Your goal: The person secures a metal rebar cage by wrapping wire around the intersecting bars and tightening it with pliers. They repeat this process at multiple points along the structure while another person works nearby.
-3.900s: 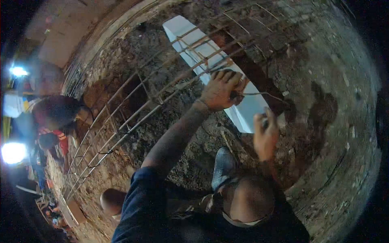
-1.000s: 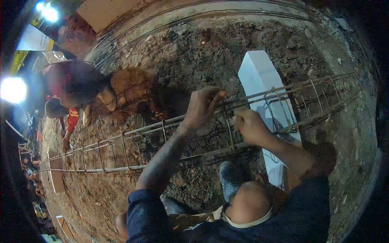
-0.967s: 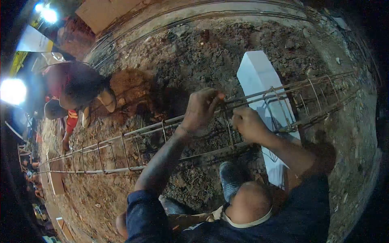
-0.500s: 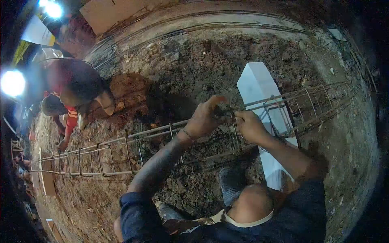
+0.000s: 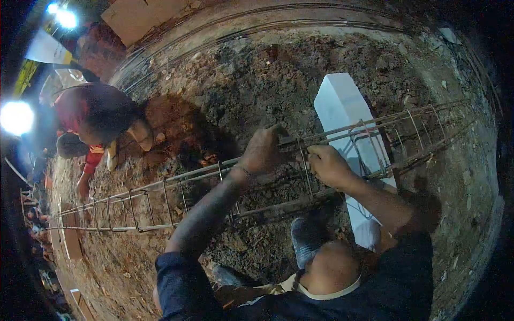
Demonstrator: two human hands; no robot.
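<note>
A long cage of thin steel rebar (image 5: 155, 228), made of bars joined by square stirrups, runs across the view in front of me. My left hand (image 5: 260, 151) is closed around its upper bars. Just right of it, my right hand (image 5: 329, 167) has its fingers pressed together beside the upper bar and a stirrup (image 5: 306, 174); whatever they pinch is too small or hidden to make out. Beneath the cage's right part lies a white block (image 5: 342, 101), with some stirrups bunched above it.
A co-worker in a red top (image 5: 88, 107) bends over the cage's far left, one hand near the bars. Wooden pieces (image 5: 70, 243) lie under that end. Rough soil (image 5: 257, 80) surrounds the cage. Long rods (image 5: 300, 23) lie along the back, and bright lamps (image 5: 17, 117) shine at left.
My left hand has moved slightly left and its raised fingers have curled down over the bars. My right hand stays close to the stirrup. The view has shifted a little.
</note>
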